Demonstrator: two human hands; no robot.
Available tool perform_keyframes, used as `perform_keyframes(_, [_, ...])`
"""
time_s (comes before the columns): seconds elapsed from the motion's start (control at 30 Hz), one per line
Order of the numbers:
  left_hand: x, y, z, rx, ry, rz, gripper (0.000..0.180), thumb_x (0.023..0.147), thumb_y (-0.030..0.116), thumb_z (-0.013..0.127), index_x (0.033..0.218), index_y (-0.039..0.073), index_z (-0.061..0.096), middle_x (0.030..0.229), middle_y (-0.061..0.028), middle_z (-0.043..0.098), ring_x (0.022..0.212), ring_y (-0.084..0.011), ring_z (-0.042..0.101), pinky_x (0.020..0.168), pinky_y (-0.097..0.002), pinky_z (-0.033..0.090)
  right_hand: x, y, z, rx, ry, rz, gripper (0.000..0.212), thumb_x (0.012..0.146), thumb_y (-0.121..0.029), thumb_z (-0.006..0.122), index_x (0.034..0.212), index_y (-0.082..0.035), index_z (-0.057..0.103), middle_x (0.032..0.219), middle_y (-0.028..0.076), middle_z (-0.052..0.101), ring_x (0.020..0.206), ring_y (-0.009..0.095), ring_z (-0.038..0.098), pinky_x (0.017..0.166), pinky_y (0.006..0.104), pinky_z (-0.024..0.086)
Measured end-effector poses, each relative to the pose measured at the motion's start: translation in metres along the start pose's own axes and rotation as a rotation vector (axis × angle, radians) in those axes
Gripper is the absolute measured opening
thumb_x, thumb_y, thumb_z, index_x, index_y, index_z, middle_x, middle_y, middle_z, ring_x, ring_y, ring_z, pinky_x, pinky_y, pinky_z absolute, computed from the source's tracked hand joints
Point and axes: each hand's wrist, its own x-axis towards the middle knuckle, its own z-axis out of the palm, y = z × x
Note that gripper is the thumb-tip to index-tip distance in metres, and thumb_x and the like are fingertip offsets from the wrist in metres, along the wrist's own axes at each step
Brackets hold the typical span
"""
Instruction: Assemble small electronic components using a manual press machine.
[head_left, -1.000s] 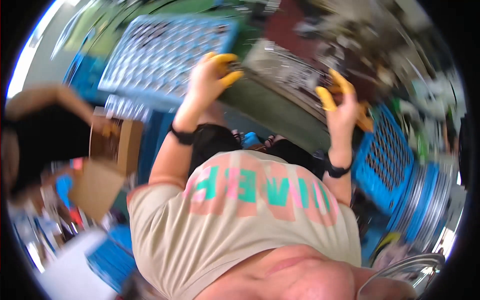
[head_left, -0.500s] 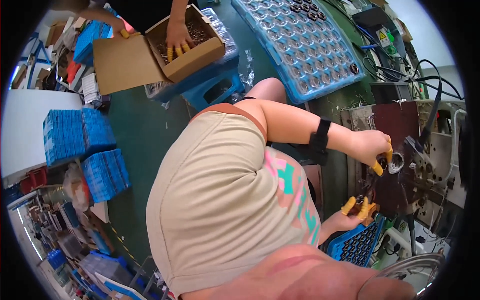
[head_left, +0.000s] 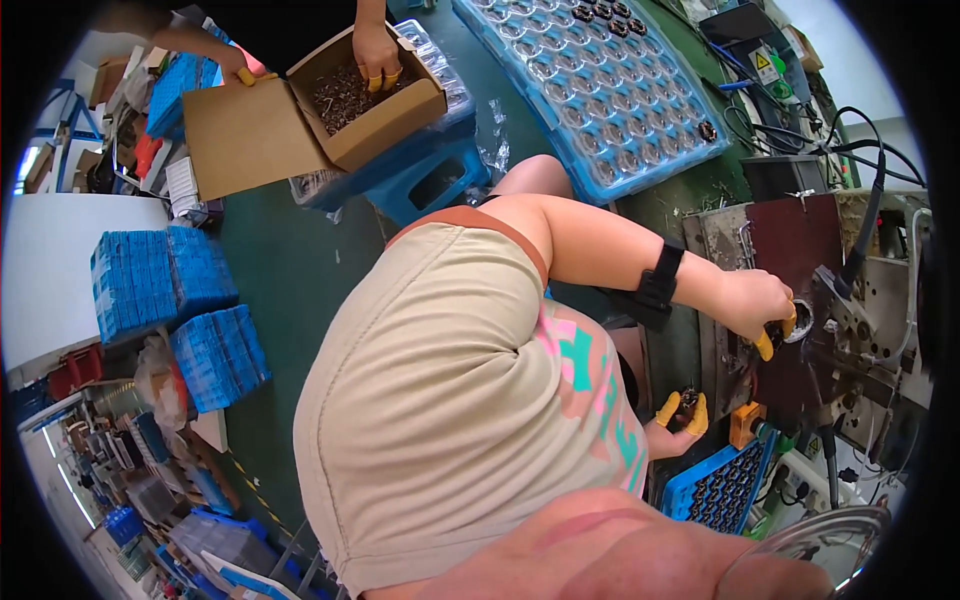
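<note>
A: While I log this one, what's the left hand (head_left: pixel 752 303) doing?

B: Thumb and finger curled in, narrow gap, yellow finger caps (head_left: pixel 765 346) on. Pinching a dark part (head_left: pixel 774 334), partly hidden. It's just beside the pale-rimmed round fixture (head_left: pixel 806 320) on the brown board (head_left: pixel 795 240); can't tell if they touch.

A: Right hand (head_left: pixel 686 420)?

B: Capped tips one part's width apart, second dark part (head_left: pixel 687 405) held between. By the edge of the tabletop (head_left: pixel 722 235) nearest the torso. Its other fingers, can't tell.

A: Around it?

B: Orange block (head_left: pixel 745 425) near. Small blue tray (head_left: pixel 680 486), rows of dark pieces in it, one corner near that hand.

A: Big tray?

B: Light-blue tray (head_left: pixel 660 181), clear round pockets. Dark cluster (head_left: pixel 612 15) on one long edge, far end; single dark piece (head_left: pixel 707 131) at that edge's corner nearest the tabletop.

A: Other person?

B: One co-worker's hand (head_left: pixel 377 58) reaching into a cardboard box (head_left: pixel 390 130) of small brownish bits (head_left: pixel 340 95), other hand (head_left: pixel 243 75) at the flap's far edge. Blue stool (head_left: pixel 430 190) under the box.
</note>
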Motion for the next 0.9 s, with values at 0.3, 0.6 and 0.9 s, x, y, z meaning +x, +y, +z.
perform_keyframes(0.3, [0.002,-0.002,-0.005,-0.016,-0.111,-0.037,0.046,0.072,0.036,0.081,0.107,0.007,0.068,0.100,-0.0134,0.062,0.093,-0.0319,0.063,0.080,-0.0405,0.052,-0.004,0.002,-0.001,0.025,-0.009,0.017,0.041,0.081,-0.017,0.079,0.116,-0.001,0.063,0.104,0.009,0.062,0.083,0.021,0.057,0.066,0.0290,0.045])
perform_keyframes(0.6, [-0.037,0.013,-0.055,0.166,0.074,0.114,0.077,0.072,0.044,0.079,0.129,0.002,0.050,0.107,-0.0205,0.059,0.105,-0.0382,0.057,0.089,-0.0449,0.048,-0.005,0.002,0.001,-0.003,-0.015,0.012,0.041,0.081,-0.017,0.079,0.115,-0.002,0.065,0.102,0.009,0.062,0.081,0.020,0.057,0.064,0.0282,0.045])
perform_keyframes(0.9, [-0.342,-0.021,-0.276,1.371,0.618,-0.940,0.036,0.080,0.040,0.071,0.095,0.007,0.071,0.089,-0.0127,0.065,0.084,-0.0315,0.063,0.073,-0.0427,0.050,-0.001,0.002,0.000,-0.052,-0.047,-0.019,0.042,0.079,-0.009,0.079,0.119,-0.005,0.065,0.101,0.004,0.061,0.076,0.014,0.055,0.062,0.0246,0.042])
